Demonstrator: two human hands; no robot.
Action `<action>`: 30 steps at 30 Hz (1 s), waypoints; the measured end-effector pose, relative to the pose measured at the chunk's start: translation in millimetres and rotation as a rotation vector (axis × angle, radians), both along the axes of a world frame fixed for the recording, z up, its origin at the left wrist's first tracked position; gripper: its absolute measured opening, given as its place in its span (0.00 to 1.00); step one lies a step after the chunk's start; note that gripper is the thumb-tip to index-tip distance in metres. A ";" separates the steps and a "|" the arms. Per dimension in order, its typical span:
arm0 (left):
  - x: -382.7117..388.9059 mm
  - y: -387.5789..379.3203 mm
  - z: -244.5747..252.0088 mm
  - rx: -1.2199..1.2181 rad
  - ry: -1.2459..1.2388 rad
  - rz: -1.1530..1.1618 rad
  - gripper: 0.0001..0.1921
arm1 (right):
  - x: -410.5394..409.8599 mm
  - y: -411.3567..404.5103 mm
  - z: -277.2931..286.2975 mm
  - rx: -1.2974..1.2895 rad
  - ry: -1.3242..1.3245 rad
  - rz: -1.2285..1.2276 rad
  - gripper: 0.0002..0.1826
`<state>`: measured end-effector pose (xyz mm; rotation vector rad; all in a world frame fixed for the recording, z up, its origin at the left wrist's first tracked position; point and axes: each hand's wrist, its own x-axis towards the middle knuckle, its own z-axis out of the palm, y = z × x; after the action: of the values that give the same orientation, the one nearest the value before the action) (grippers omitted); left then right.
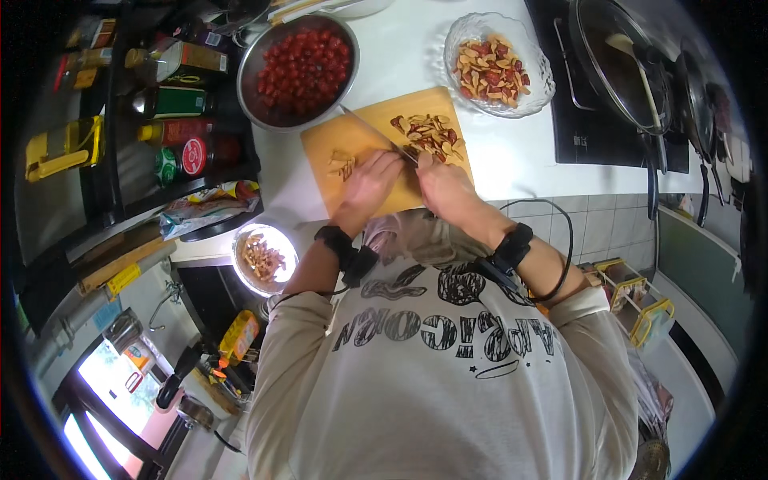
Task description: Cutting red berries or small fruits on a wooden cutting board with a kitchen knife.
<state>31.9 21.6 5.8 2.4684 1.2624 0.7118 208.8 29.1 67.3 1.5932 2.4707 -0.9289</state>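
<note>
On a wooden cutting board [384, 120], my right hand [443, 183] is closed around the handle of a kitchen knife [375, 131], whose blade points up and to the left. My left hand [373, 180] lies beside the blade with its fingers bent down on the board; what sits under the fingertips is hidden. Several pale strips [342, 165] lie left of that hand. A pile of sliced brown and red pieces [429, 138] rests above my right hand. A steel bowl of red fruit [303, 72] overlaps the board's upper left corner.
A glass bowl [540, 75] of similar slices stands at the upper right. Beyond it are a black cooktop [570, 135] and a lidded pan [618, 66]. A bowl of brown pieces [261, 258] is at the lower left. Bottles fill a dark rack [114, 150] on the left.
</note>
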 end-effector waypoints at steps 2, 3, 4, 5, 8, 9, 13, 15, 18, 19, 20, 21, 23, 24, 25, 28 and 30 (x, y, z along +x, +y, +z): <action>-0.1 -2.1 3.0 0.002 0.024 0.007 0.11 | 5.0 -0.7 -8.6 0.055 0.059 -0.017 0.10; 0.9 -4.1 4.5 -0.002 0.047 0.019 0.09 | 6.5 -0.9 -8.4 0.104 0.116 -0.029 0.11; 1.4 -4.8 4.8 -0.003 0.047 0.019 0.09 | 8.0 0.4 -8.1 0.103 0.116 -0.029 0.11; 1.5 -5.7 4.9 -0.001 0.045 0.023 0.10 | 10.0 2.7 -7.1 0.070 0.124 -0.055 0.11; -5.2 -8.1 4.7 0.006 0.083 0.019 0.13 | 9.3 2.5 -8.2 0.068 0.139 -0.070 0.11; -6.3 -8.8 3.6 0.010 0.114 0.009 0.15 | 9.5 2.6 -7.5 0.099 0.138 -0.060 0.11; -7.8 -12.2 0.6 0.005 0.085 0.032 0.15 | 12.7 -0.7 0.9 0.063 0.140 -0.036 0.11; -8.5 -12.8 0.1 0.004 0.080 0.023 0.15 | 15.2 -3.2 2.3 0.014 0.148 -0.013 0.11; -6.8 -12.2 2.6 0.013 0.033 0.019 0.12 | 15.0 0.2 2.9 -0.022 0.123 0.059 0.10; -6.7 -12.1 1.7 0.013 0.033 0.019 0.12 | 14.6 1.2 1.5 -0.023 0.123 0.059 0.10; -6.9 -11.7 0.3 0.034 0.045 0.023 0.13 | 13.7 2.2 -0.8 -0.012 0.126 0.066 0.10; -6.7 -12.6 -0.6 0.054 0.056 0.028 0.13 | 13.2 1.7 -2.6 -0.003 0.129 0.074 0.10; -7.2 -12.6 -1.2 0.025 0.050 0.032 0.12 | 4.7 1.2 -5.3 0.024 0.132 0.079 0.10; -8.0 -10.3 -1.3 0.001 0.046 0.037 0.10 | 1.3 3.2 -6.2 0.056 0.136 0.085 0.12; -7.3 -9.8 -0.4 0.006 0.046 0.038 0.10 | 0.5 4.7 -5.8 0.060 0.136 0.087 0.12; 1.6 -10.8 5.9 -0.014 -0.008 0.090 0.07 | 0.7 6.6 -5.6 -0.018 0.076 0.047 0.11; 4.2 -8.8 12.7 0.012 0.020 0.144 0.06 | 1.0 7.8 -8.7 0.031 0.180 -0.031 0.12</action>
<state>36.1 12.8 18.5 2.4177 1.4595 0.7338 209.8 36.9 58.6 1.6289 2.5968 -1.0893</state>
